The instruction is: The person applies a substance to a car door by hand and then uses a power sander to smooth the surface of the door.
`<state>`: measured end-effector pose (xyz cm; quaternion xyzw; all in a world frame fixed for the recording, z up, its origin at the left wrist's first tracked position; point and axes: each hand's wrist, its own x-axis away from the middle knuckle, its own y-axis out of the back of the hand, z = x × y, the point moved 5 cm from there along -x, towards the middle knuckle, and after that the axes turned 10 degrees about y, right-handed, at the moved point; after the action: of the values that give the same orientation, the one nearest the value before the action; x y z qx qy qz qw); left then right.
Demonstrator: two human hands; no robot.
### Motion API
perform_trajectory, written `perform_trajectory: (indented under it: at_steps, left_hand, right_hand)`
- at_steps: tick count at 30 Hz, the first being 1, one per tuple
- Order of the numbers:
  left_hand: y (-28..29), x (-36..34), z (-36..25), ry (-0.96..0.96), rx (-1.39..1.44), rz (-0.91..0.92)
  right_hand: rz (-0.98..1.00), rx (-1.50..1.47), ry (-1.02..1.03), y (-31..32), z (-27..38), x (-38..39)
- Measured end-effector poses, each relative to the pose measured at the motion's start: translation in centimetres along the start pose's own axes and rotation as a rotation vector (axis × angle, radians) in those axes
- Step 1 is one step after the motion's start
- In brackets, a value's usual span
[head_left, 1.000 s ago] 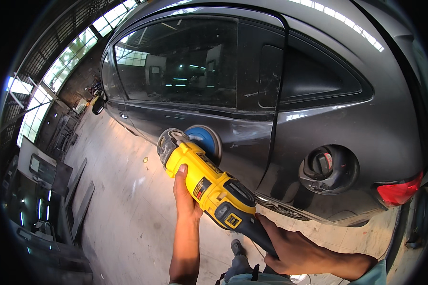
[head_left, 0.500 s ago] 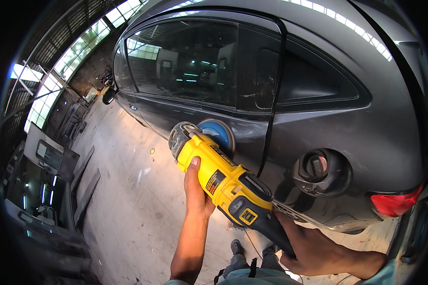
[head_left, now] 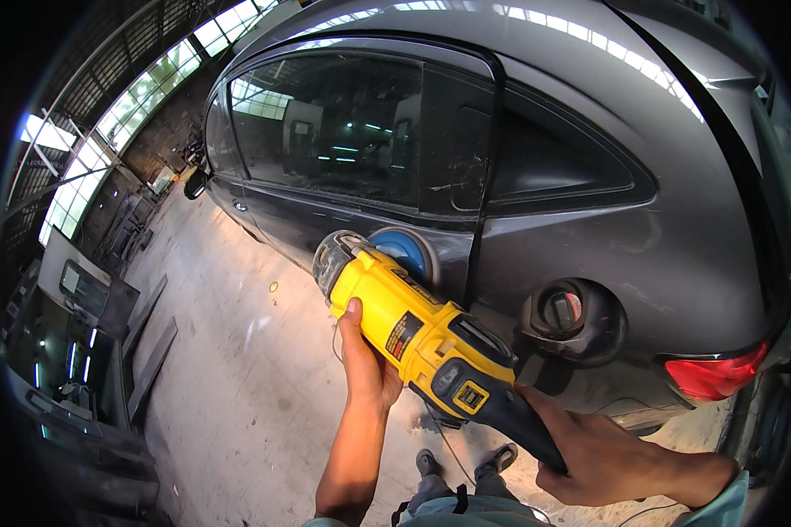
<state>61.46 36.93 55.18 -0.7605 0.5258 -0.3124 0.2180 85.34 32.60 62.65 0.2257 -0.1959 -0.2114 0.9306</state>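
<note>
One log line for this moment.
left hand: holds yellow power tool | right hand: grips black handle | blue disc: at car door

My polisher [head_left: 432,353] carries a dark label [head_left: 404,336] with a red patch, at 2 o'clock from my left hand [head_left: 367,358]; its fine print is too small to make out. From that label, dark lettering [head_left: 414,286] runs at 12 o'clock, a yellow-framed badge [head_left: 472,397] sits at 4, and a red sticker [head_left: 575,307] on the fuel cap [head_left: 555,313] at 3.
</note>
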Motion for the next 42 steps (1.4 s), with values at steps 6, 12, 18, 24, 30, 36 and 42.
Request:
perform_trajectory:
  at_steps: [6,12,18,24,30,36,42]
  left_hand:
    - [-1.1,0.5,0.9,0.022,-0.030,-0.012]
    - [-2.3,1.6,1.4,0.042,-0.024,0.001]
    - [-3.6,2.5,2.0,0.044,0.000,0.027]
    - [-4.7,3.3,2.7,0.054,0.021,0.059]
    - [-4.4,3.9,2.4,0.028,0.014,0.026]
    - [-5.6,4.6,3.0,0.066,0.043,0.067]
    - [-5.8,4.8,3.5,0.084,0.042,0.088]
  right_hand:
    - [0.033,-0.005,-0.046,1.1,0.3,1.5]
    - [0.050,-0.020,-0.036,2.2,0.9,3.0]
    - [-0.189,0.112,0.121,2.5,0.8,5.0]
    - [-0.157,0.184,0.089,3.1,1.4,6.3]
    - [-0.097,0.157,0.091,3.2,1.0,6.1]
    - [-0.074,0.202,0.053,3.4,2.0,7.9]
    - [-0.064,0.211,-0.005,2.8,2.2,8.7]
